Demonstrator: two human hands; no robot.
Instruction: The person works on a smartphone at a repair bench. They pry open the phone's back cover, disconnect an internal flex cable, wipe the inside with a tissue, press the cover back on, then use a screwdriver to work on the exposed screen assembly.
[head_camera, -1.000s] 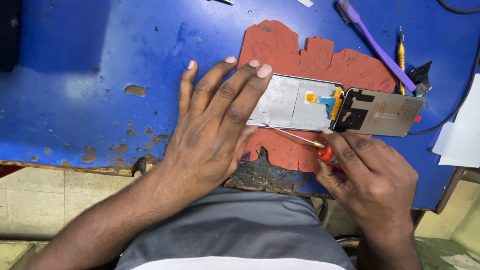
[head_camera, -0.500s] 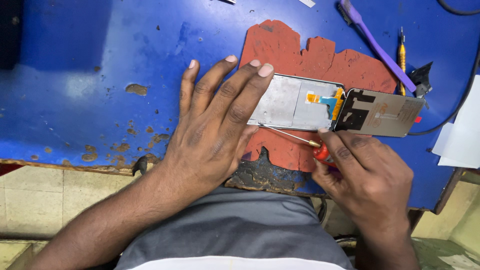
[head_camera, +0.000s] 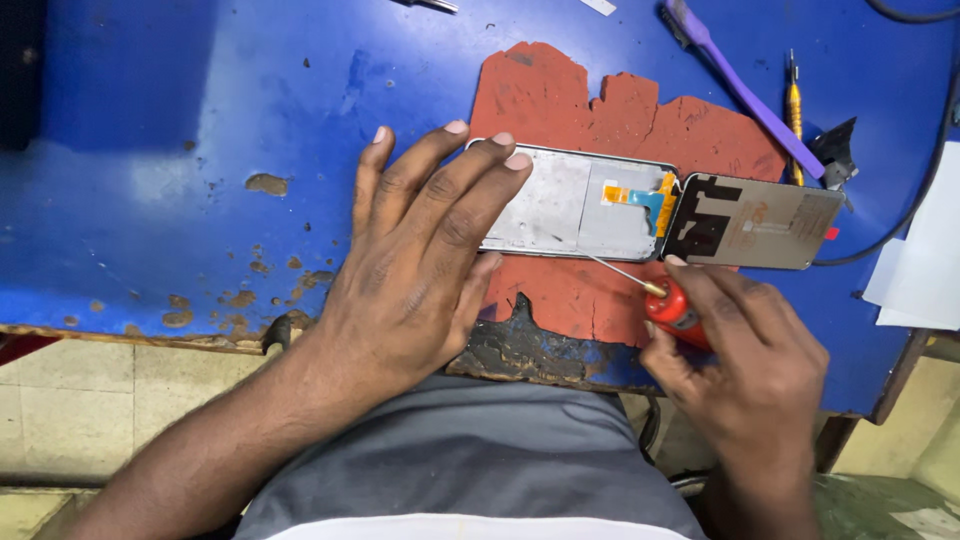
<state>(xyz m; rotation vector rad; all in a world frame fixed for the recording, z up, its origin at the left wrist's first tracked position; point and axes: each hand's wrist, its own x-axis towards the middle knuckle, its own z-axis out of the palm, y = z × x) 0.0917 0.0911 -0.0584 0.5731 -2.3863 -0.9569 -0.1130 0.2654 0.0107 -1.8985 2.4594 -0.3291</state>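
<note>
One screwdriver (head_camera: 655, 295), tip up-left, toward phone frame (head_camera: 575, 210).

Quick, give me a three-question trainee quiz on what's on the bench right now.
1. True or false: the left hand lies flat on the opened phone frame.
2. Which tool does the right hand hold? A) purple brush B) red-handled screwdriver C) tweezers
3. What colour is the worn mat under the phone?

Key: 1 true; 2 B; 3 red, on a blue table.
</note>
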